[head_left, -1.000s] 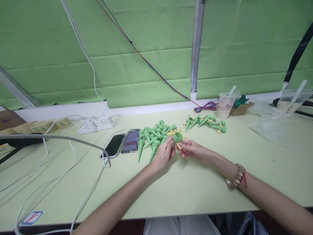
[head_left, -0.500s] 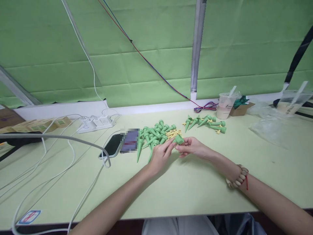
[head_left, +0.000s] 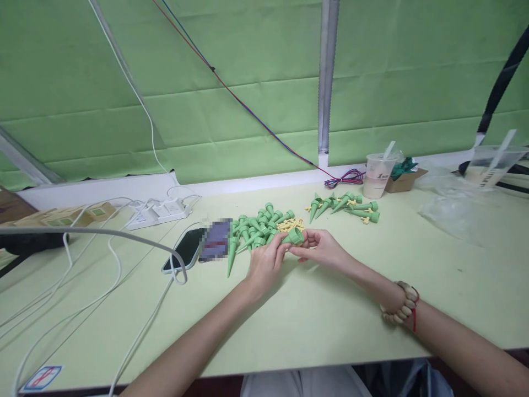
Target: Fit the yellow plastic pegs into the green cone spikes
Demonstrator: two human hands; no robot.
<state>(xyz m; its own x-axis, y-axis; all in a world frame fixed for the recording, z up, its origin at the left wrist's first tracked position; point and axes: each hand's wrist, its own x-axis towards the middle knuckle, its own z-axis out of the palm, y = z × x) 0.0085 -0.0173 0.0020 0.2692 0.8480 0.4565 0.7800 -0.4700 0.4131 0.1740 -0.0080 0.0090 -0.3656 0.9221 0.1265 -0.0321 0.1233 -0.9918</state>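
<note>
One held spike (head_left: 295, 237), two cups (head_left: 375, 179)

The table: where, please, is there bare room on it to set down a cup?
Bare: the front of the table between the left forearm and right forearm, and the right part between the right forearm and the clear plastic bag. Crowded: the left with cables, and the middle, where the phone, green spikes and yellow pieces lie.

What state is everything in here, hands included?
Green spike: held, wide end rightward
Left hand: gripping it
Right hand: curled at its wide end; grip unclear
Left green pile: loose, jumbled
Yellow pieces: loose, heaped
Right green group: lying down, spread out
Phone: flat, screen dark
Power strip: plugs inserted
Left cup: upright, partly full
Right cup: partly full
Cardboard box: open
Cable: end coiled
Plastic bag: crumpled
</note>
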